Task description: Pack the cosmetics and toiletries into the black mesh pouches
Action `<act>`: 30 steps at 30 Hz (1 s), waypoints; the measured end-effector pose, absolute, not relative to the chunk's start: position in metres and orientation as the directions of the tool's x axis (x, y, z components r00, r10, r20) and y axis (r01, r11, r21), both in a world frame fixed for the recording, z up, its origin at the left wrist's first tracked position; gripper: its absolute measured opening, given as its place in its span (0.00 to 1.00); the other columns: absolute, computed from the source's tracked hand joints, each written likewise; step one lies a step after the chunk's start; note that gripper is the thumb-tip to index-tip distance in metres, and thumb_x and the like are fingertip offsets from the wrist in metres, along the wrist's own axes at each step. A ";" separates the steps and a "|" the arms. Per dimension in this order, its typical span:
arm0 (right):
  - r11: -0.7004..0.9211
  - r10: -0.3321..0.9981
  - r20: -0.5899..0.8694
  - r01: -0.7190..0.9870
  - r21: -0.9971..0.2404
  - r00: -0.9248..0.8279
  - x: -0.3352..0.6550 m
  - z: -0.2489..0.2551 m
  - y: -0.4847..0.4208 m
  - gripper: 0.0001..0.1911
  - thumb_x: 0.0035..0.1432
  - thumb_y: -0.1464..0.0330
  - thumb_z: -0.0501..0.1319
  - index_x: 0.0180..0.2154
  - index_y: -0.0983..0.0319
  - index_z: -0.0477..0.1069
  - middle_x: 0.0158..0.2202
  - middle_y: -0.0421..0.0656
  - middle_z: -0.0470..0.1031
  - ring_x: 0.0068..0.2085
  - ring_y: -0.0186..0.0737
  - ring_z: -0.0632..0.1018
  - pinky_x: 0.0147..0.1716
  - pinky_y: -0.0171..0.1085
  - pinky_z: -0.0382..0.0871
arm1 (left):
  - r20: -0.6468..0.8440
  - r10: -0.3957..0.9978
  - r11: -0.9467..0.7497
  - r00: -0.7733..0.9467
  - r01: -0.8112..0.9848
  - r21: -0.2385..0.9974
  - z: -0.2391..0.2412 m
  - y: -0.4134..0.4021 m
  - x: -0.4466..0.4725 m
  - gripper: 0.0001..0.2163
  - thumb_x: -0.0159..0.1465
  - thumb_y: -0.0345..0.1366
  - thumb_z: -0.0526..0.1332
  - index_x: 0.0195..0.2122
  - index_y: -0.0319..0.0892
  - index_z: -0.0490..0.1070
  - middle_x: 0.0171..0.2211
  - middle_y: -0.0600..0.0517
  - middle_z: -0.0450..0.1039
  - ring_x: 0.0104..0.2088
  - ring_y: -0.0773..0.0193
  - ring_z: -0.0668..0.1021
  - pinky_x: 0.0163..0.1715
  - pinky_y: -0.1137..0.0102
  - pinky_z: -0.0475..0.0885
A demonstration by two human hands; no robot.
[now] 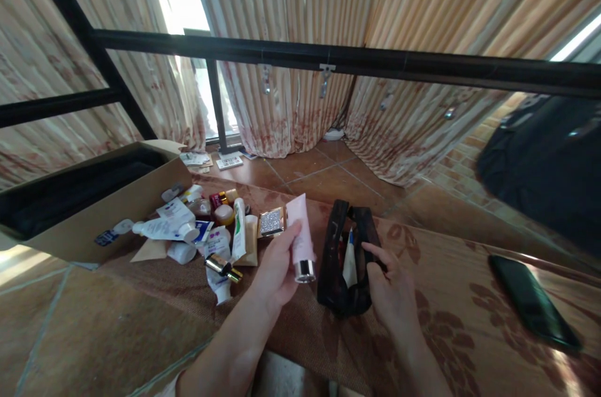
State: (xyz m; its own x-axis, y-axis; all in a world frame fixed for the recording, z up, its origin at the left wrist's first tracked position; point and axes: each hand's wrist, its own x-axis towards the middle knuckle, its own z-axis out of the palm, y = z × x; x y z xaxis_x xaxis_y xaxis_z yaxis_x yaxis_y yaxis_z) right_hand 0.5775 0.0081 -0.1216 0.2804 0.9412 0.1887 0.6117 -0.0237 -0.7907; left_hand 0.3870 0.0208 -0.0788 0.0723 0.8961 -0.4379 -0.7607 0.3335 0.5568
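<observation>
A pale pink squeeze tube with a shiny silver cap is gripped in my left hand, cap end toward me. Just right of it stands a black pouch, its top spread apart. Inside the pouch a white tube shows; the other contents are too dark to make out. My right hand pinches the pouch's right edge between thumb and fingers. Left of the tube lie a glittery square compact, a white and green tube and a small black bottle with a gold cap.
A heap of tubes and jars, with a white tube on top, lies beside a long cardboard box. A dark phone rests on the patterned cloth at right. Behind runs a black metal rail before curtains.
</observation>
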 end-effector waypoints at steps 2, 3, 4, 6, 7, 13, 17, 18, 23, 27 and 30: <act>-0.023 0.942 0.184 0.601 -0.799 0.280 0.578 -0.123 0.009 0.23 0.50 0.66 0.50 0.44 0.63 0.75 0.47 0.48 0.76 0.47 0.47 0.76 0.48 0.44 0.66 | -0.449 0.880 0.386 0.154 -0.783 0.487 -0.078 0.022 0.385 0.11 0.65 0.40 0.58 0.34 0.35 0.69 0.25 0.51 0.70 0.20 0.71 0.72 0.16 0.78 0.67; -0.023 0.943 0.180 0.597 -0.802 0.279 0.578 -0.124 0.009 0.23 0.50 0.66 0.50 0.44 0.63 0.75 0.47 0.48 0.76 0.47 0.47 0.76 0.48 0.44 0.66 | -0.448 0.876 0.399 0.177 -0.788 0.468 -0.078 0.022 0.385 0.12 0.66 0.40 0.55 0.35 0.35 0.69 0.25 0.51 0.70 0.19 0.71 0.72 0.15 0.78 0.66; -0.021 0.944 0.181 0.595 -0.804 0.278 0.578 -0.125 0.009 0.23 0.50 0.66 0.50 0.44 0.63 0.75 0.47 0.48 0.76 0.47 0.47 0.75 0.48 0.44 0.66 | -0.450 0.873 0.407 0.187 -0.789 0.461 -0.078 0.023 0.384 0.13 0.67 0.41 0.53 0.35 0.35 0.68 0.25 0.51 0.70 0.18 0.71 0.71 0.14 0.78 0.66; -0.014 0.943 0.188 0.597 -0.802 0.274 0.578 -0.126 0.010 0.23 0.49 0.66 0.50 0.44 0.63 0.75 0.47 0.48 0.76 0.48 0.47 0.75 0.49 0.44 0.66 | -0.458 0.867 0.421 0.197 -0.781 0.460 -0.078 0.023 0.383 0.13 0.68 0.41 0.51 0.35 0.36 0.67 0.24 0.52 0.69 0.17 0.71 0.70 0.13 0.78 0.65; -0.012 0.943 0.190 0.597 -0.802 0.274 0.578 -0.126 0.010 0.23 0.49 0.66 0.50 0.44 0.63 0.75 0.47 0.48 0.77 0.48 0.47 0.75 0.50 0.44 0.66 | -0.459 0.864 0.428 0.205 -0.779 0.458 -0.078 0.023 0.382 0.14 0.68 0.42 0.50 0.36 0.36 0.67 0.23 0.52 0.68 0.16 0.71 0.70 0.13 0.78 0.64; -0.017 0.944 0.182 0.589 -0.808 0.277 0.577 -0.127 0.010 0.23 0.50 0.66 0.51 0.45 0.63 0.75 0.47 0.48 0.76 0.49 0.47 0.75 0.51 0.45 0.65 | -0.428 0.879 0.410 0.213 -0.795 0.447 -0.080 0.024 0.379 0.14 0.68 0.40 0.47 0.37 0.37 0.66 0.23 0.52 0.67 0.16 0.71 0.69 0.12 0.78 0.62; -0.011 0.941 0.193 0.596 -0.803 0.278 0.578 -0.128 0.010 0.23 0.50 0.66 0.50 0.45 0.63 0.75 0.48 0.49 0.76 0.50 0.47 0.74 0.52 0.45 0.64 | -0.402 0.891 0.393 0.212 -0.803 0.447 -0.079 0.025 0.377 0.14 0.68 0.40 0.47 0.38 0.37 0.67 0.23 0.52 0.68 0.16 0.71 0.69 0.12 0.78 0.62; -0.013 0.942 0.191 0.597 -0.802 0.277 0.578 -0.128 0.010 0.23 0.50 0.66 0.50 0.45 0.63 0.75 0.48 0.49 0.76 0.50 0.47 0.75 0.52 0.45 0.64 | -0.397 0.893 0.389 0.210 -0.804 0.450 -0.078 0.025 0.377 0.14 0.68 0.40 0.47 0.38 0.37 0.67 0.24 0.51 0.68 0.16 0.71 0.69 0.12 0.78 0.62; -0.017 0.942 0.191 0.608 -0.794 0.276 0.577 -0.125 0.009 0.23 0.49 0.66 0.50 0.44 0.64 0.75 0.46 0.49 0.77 0.48 0.47 0.76 0.50 0.44 0.66 | -0.389 0.898 0.384 0.206 -0.800 0.461 -0.076 0.024 0.377 0.14 0.67 0.39 0.47 0.37 0.36 0.68 0.24 0.50 0.68 0.16 0.70 0.69 0.13 0.78 0.61; -0.016 0.938 0.203 0.623 -0.782 0.280 0.576 -0.123 0.008 0.23 0.50 0.66 0.50 0.44 0.63 0.75 0.47 0.49 0.76 0.49 0.47 0.75 0.50 0.45 0.65 | -0.370 0.903 0.385 0.219 -0.795 0.469 -0.075 0.022 0.377 0.14 0.67 0.39 0.48 0.37 0.35 0.69 0.24 0.50 0.69 0.16 0.70 0.69 0.13 0.77 0.62; 0.008 0.943 0.206 0.604 -0.797 0.260 0.576 -0.124 0.008 0.23 0.50 0.66 0.50 0.45 0.63 0.75 0.47 0.49 0.76 0.48 0.48 0.75 0.50 0.45 0.65 | -0.351 0.912 0.377 0.215 -0.776 0.505 -0.073 0.021 0.378 0.17 0.67 0.40 0.48 0.37 0.33 0.71 0.23 0.50 0.69 0.16 0.70 0.69 0.13 0.77 0.62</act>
State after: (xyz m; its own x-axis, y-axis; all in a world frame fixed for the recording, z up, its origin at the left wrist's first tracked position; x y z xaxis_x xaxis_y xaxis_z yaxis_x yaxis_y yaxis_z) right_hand 0.5758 0.0082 -0.1236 0.2598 0.9434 0.2060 0.6044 0.0075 -0.7966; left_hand 0.3785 0.0208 -0.0730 0.2148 0.9115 -0.3507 -0.7762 0.3772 0.5052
